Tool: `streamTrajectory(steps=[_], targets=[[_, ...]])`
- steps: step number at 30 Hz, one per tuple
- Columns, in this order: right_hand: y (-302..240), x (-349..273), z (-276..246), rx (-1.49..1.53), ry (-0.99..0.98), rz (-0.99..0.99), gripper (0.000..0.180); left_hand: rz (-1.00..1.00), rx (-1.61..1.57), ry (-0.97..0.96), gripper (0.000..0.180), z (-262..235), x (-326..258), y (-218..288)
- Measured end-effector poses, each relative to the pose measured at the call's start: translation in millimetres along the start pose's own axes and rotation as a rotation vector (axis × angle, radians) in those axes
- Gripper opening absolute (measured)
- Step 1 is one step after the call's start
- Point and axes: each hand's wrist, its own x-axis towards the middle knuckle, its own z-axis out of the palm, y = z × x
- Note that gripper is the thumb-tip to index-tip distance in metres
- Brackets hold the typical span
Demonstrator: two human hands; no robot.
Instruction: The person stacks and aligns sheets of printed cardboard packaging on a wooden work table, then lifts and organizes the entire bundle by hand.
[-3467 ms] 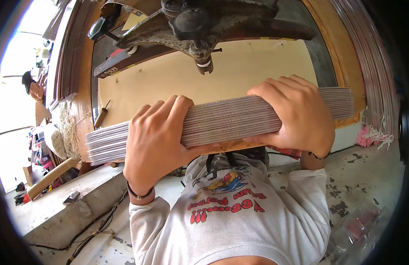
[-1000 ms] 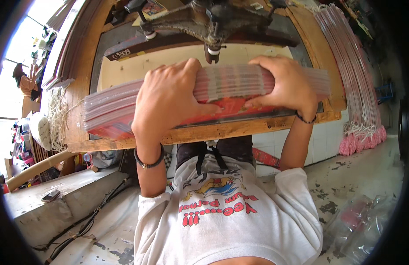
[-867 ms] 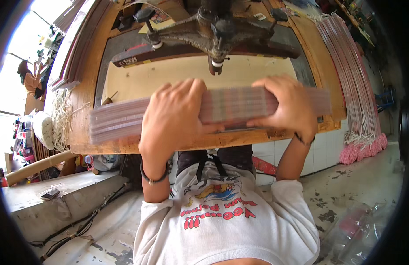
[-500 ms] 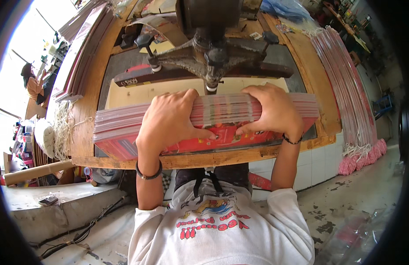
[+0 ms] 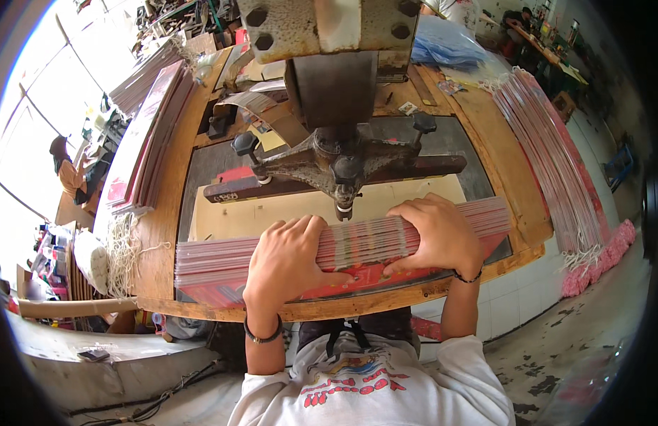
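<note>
A thick stack of flat, glossy red printed sheets or folded bags [image 5: 368,243] stands on edge near the front of the table, its pale layered edges facing up. My left hand [image 5: 283,261] grips it left of the middle, fingers over the top edges and thumb on the near red face. In the same way my right hand [image 5: 440,236] clasps it right of the middle. Just beyond the stack hangs the dark metal head of a press [image 5: 345,167], with a crossbar and two black knobs. Under the head lies a pale board [image 5: 400,195]. My fingertips on the far side are hidden.
A wooden-edged table [image 5: 155,245] carries similar red stacks with white cords at left [image 5: 148,142] and right [image 5: 552,160]. Pink cord [image 5: 599,259] hangs off the right side. Blue plastic film [image 5: 449,42] lies behind. A person [image 5: 69,170] works at far left.
My view has tilted up, so the table sits lower and more of the press shows. Both hands keep their hold on the stack, which stays close to the front edge.
</note>
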Motion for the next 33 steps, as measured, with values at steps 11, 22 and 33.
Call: streamTrajectory(steps=[11,22,33], targets=[[-2,-7,5,-0.003,0.064,-0.041,0.074,-0.001,0.045,-0.007,0.067,-3,-4,12],[9,3,12,0.021,0.056,-0.051,0.080,-0.032,-0.024,0.004,0.075,4,4,-3],[-4,-11,8,-0.019,0.091,-0.050,0.076,0.029,0.011,0.079,0.072,4,-5,7]])
